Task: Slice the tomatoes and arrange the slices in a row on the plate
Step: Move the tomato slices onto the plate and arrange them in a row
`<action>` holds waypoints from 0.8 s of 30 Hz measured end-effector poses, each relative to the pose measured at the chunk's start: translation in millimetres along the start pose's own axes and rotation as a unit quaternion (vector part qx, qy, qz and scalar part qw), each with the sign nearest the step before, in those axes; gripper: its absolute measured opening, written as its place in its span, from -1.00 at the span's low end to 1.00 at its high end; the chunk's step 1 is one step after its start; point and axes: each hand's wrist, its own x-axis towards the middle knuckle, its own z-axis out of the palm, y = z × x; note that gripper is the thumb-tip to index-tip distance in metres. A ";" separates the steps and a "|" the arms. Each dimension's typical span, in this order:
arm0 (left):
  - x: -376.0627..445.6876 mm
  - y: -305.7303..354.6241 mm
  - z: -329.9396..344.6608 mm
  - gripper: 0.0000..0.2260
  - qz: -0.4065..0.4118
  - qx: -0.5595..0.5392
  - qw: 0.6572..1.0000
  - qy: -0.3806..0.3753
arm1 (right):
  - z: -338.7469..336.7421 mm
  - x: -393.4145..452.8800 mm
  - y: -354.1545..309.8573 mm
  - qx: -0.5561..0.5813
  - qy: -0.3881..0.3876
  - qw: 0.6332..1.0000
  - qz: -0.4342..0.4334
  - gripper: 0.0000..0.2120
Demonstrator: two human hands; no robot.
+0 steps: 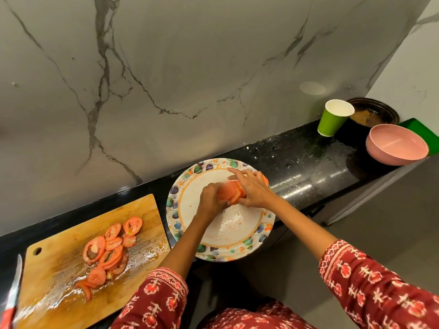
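Between both hands' grip (229, 194), slices (231, 192) over plate (240, 242).

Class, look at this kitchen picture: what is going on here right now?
A person in red patterned sleeves is working over a round floral-rimmed plate on a black stone counter. The left hand and right hand together hold a bunch of red tomato slices above the plate's middle. More cut tomato slices lie piled on the wet wooden cutting board to the left. A red-handled knife lies beside the board, untouched.
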 end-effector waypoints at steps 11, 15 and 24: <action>-5.8 -5.2 0.6 -0.50 -0.028 -0.014 0.999 0.030 | -0.1 4.0 8.3 0.009 -0.018 1.000 -0.013 -0.13; -5.0 -2.4 1.3 -0.52 -0.033 -0.015 0.999 0.024 | 1.1 8.2 3.6 0.003 -0.026 0.999 -0.024 -0.10; -9.7 -6.5 1.4 -0.49 -0.034 -0.021 0.998 0.047 | 9.9 14.6 3.9 0.002 -0.031 0.999 -0.033 -0.14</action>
